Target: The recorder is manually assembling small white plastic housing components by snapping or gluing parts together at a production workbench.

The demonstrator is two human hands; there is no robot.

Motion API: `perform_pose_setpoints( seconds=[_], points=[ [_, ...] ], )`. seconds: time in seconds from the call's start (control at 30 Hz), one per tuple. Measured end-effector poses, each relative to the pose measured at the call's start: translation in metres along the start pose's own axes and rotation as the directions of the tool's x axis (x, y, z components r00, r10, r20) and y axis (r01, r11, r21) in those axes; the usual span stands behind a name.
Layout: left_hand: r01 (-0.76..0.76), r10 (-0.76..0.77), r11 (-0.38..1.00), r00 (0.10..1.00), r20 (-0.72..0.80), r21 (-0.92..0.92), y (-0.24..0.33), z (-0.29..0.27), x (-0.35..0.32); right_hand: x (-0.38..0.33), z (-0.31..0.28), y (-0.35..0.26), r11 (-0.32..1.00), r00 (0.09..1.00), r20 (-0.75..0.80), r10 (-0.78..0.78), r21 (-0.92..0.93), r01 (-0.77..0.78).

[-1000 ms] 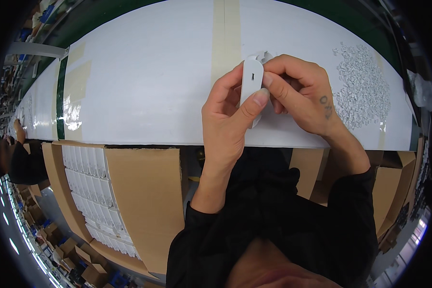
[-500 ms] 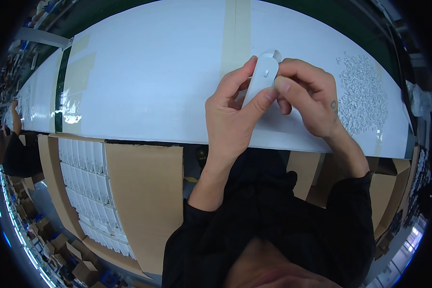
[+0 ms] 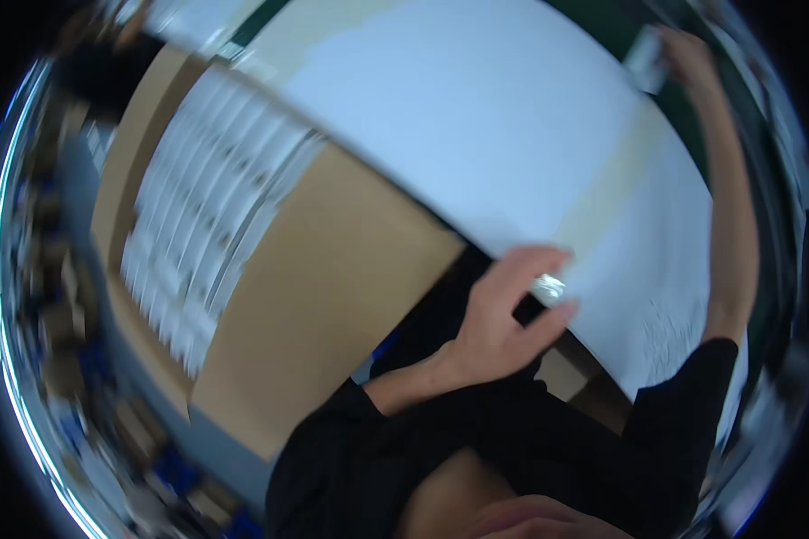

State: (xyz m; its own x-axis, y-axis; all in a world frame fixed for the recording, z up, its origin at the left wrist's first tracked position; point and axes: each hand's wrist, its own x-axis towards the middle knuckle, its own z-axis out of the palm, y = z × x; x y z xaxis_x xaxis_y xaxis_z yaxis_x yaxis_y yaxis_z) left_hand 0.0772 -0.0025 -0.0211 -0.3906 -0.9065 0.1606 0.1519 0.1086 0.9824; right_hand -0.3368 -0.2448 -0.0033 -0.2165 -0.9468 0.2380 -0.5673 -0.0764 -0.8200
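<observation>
The picture is tilted and blurred. My left hand (image 3: 503, 314) hovers at the near edge of the white table (image 3: 476, 153), pinching a small shiny piece (image 3: 548, 287) between thumb and fingers. My right hand (image 3: 683, 54) is stretched far out to the upper right, over the table's far side, holding a white oblong plastic part (image 3: 645, 58). Both sleeves are black.
A large open cardboard box (image 3: 333, 296) stands left of me below the table, with rows of white parts (image 3: 207, 207) packed in it. A beige tape strip (image 3: 616, 175) runs across the table. A scatter of small pale pieces (image 3: 670, 332) lies near my right forearm.
My hands were together on the white part over the table. Now they are apart: the right has carried the part far out, the left has dropped to the near edge. The view swung left.
</observation>
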Motion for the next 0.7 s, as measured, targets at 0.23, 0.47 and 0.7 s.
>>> perform_pose_setpoints(
  seconds=[0.23,0.47,0.7],
  points=[
    [0.204,-0.070,0.854,0.957,-0.282,0.479,0.085,-0.162,-0.100,0.072,0.117,-0.041,0.962,0.954,0.266,-0.136,-0.196,0.192],
    [0.306,0.281,0.191,0.893,-0.351,0.932,0.067,-0.369,0.027,-0.006,0.228,-0.161,0.939,0.816,0.477,-0.327,0.065,0.338],
    [0.291,-0.284,-0.256,0.889,-0.360,0.922,-0.031,-0.487,0.163,-0.124,0.406,-0.292,0.420,0.197,0.908,-0.371,-0.026,0.907]
  ],
)
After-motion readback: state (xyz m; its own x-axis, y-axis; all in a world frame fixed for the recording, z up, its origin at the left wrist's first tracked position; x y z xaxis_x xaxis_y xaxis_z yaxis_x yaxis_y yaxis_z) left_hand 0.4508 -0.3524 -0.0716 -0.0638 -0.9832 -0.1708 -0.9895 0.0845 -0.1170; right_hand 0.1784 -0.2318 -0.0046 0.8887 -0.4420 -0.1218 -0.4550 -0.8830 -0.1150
